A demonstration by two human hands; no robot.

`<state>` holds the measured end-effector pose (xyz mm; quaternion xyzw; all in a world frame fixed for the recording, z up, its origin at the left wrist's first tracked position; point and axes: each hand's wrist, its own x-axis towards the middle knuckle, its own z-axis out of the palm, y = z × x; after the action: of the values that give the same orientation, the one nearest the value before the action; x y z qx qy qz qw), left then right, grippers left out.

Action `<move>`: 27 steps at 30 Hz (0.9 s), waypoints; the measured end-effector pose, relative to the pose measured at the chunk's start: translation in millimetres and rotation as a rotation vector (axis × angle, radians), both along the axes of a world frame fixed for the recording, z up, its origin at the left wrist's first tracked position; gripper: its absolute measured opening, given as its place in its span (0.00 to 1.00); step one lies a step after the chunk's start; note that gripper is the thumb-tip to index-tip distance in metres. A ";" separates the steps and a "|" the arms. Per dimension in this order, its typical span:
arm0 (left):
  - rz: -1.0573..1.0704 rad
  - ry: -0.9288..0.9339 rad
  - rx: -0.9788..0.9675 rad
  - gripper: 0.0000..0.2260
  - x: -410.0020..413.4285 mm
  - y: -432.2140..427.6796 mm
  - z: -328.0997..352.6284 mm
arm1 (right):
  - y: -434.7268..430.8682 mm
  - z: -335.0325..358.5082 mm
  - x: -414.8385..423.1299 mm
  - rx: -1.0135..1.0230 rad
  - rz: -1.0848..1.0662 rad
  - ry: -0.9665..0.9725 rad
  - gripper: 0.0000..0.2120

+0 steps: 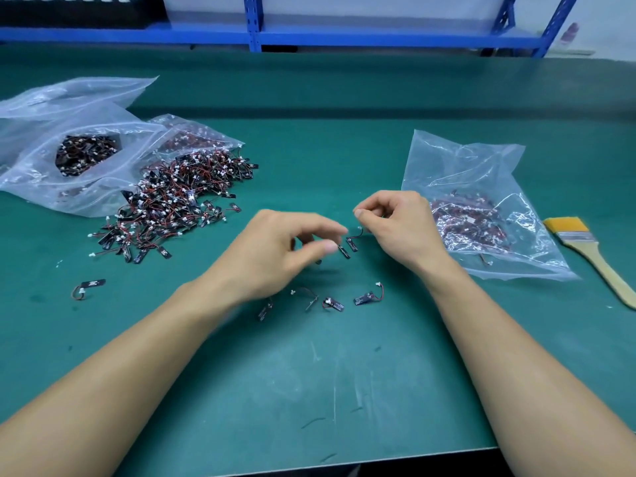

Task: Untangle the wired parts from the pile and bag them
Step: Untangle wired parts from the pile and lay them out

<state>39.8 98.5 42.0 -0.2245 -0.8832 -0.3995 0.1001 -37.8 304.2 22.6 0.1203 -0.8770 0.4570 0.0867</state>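
A tangled pile of small black wired parts (179, 204) with red leads and white plugs lies on the green mat at centre left. My left hand (275, 253) hovers above the mat, its thumb and fingers pinching a black part (343, 251). My right hand (399, 225) is raised beside it, fingers curled, pinching the wire of another hanging part (352, 242). Several loose parts (332, 302) lie under my hands. A clear bag (481, 173) holding sorted parts lies to the right, just past my right hand.
An open clear bag (51, 139) full of parts lies at the far left behind the pile. One stray part (87, 287) lies alone at left. A yellow-bristled brush (592, 256) with a wooden handle lies at the right edge. Blue shelving (254, 32) stands behind the mat.
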 end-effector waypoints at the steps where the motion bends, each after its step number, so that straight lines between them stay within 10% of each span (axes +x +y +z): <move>1: 0.053 0.014 0.026 0.08 -4.2 -9.8 1.9 | 0.0 -0.5 -0.2 0.001 0.000 -0.005 0.09; 27: 0.451 -0.082 0.089 0.07 -35.8 -89.9 -34.8 | 6.4 -6.6 -6.5 -0.059 -0.028 -0.138 0.06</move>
<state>4.1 8.5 7.2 -0.0002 -0.8959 -0.4142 0.1608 -44.3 310.7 16.0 0.0735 -0.8687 0.4886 0.0361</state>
